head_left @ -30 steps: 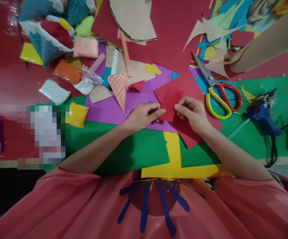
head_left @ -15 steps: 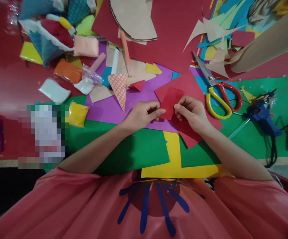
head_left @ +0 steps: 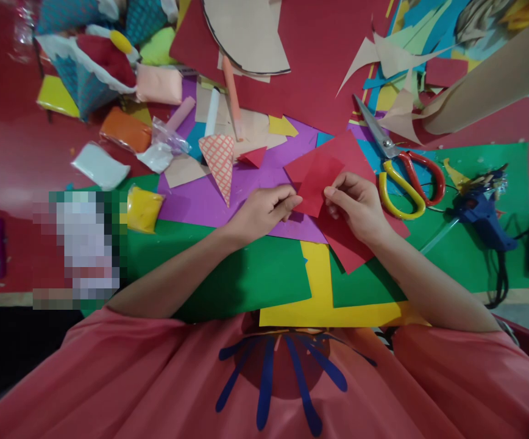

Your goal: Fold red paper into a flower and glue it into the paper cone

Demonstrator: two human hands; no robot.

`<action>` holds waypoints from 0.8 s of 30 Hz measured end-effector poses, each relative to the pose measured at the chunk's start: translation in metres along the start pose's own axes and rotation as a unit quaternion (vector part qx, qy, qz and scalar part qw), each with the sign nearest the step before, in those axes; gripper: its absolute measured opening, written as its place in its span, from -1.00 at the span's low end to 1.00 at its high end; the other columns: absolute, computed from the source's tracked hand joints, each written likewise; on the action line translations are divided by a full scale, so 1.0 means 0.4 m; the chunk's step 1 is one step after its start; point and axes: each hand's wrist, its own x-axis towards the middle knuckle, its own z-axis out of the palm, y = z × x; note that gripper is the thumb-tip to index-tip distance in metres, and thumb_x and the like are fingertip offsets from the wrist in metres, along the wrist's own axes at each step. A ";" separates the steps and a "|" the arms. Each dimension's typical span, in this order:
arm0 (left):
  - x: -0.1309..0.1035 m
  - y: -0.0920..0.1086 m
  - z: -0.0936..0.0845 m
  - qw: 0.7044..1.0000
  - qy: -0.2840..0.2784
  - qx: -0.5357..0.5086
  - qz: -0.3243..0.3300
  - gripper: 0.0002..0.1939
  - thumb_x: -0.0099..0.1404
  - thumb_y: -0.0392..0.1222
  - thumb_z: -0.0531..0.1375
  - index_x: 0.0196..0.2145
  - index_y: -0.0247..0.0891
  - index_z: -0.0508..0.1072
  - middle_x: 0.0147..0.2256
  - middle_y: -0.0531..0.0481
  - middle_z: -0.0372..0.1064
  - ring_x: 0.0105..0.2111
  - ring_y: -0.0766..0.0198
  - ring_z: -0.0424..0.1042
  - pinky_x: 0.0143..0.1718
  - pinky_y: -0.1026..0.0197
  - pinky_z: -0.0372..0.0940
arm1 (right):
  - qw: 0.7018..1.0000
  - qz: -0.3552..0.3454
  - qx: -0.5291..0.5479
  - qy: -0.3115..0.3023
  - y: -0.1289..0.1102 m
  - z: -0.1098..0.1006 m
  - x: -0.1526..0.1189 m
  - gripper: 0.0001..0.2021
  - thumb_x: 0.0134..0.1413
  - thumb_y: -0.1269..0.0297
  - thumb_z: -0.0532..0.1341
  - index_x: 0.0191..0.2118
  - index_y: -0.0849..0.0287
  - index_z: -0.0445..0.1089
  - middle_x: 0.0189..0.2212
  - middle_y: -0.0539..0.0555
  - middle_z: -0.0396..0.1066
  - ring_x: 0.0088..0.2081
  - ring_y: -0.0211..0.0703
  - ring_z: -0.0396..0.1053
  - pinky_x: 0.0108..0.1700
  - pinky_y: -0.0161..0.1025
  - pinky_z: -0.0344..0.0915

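Between both hands is a small piece of red paper (head_left: 314, 186), held up over a larger red sheet (head_left: 356, 158). My left hand (head_left: 269, 207) pinches its left edge between thumb and fingers. On the opposite edge, my right hand (head_left: 353, 204) grips it with thumb and fingertips. The larger red sheet lies on purple paper (head_left: 255, 189). A small paper cone (head_left: 219, 158) with an orange-red lattice pattern rests left of my left hand. Just right of my right hand lie scissors (head_left: 390, 158) with one yellow and one red handle, blades apart.
A blue hot glue gun (head_left: 486, 216) lies at right on green paper (head_left: 273, 274). Bagged clay, including a yellow packet (head_left: 145, 209), and blue patterned cones (head_left: 86, 73) fill the left. A brown paper roll (head_left: 484, 79) and paper scraps (head_left: 397, 58) are at upper right.
The small red paper has tilted and shows a little more of its face between my hands. My right hand has shifted slightly right; the things around have stayed put.
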 end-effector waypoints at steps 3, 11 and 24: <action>0.000 -0.002 0.000 1.000 0.000 0.013 0.003 -0.54 0.35 0.12 0.08 -0.57 -0.24 0.21 -0.66 0.17 0.17 -0.64 0.46 0.16 -0.57 0.34 0.05 | 1.000 0.006 0.010 0.001 0.001 -0.001 -0.001 -0.65 -0.09 0.11 0.42 -0.50 0.16 0.26 -0.67 -0.15 0.30 -0.68 -0.45 0.18 -0.65 -0.41 0.05; 0.002 -0.006 -0.001 0.996 -0.015 0.085 0.033 -0.57 0.37 -0.02 0.01 -0.59 -0.22 0.03 -0.66 0.18 -0.03 -0.64 0.46 0.03 -0.57 0.32 -0.06 | 1.000 0.013 0.018 0.008 0.002 0.000 -0.003 -0.69 -0.07 0.15 0.40 -0.51 0.16 0.26 -0.68 -0.15 0.30 -0.68 -0.45 0.19 -0.66 -0.42 0.03; -0.001 -0.005 0.003 0.997 0.060 -0.038 0.014 -0.65 0.33 -0.09 0.05 -0.59 -0.24 0.20 -0.66 0.14 0.15 -0.64 0.47 0.15 -0.61 0.39 0.06 | 0.988 -0.047 -0.128 -0.066 -0.006 0.007 -0.016 -0.63 0.08 -0.05 0.27 -0.43 0.16 0.26 -0.58 -0.11 0.25 -0.54 -0.37 0.19 -0.47 -0.34 0.10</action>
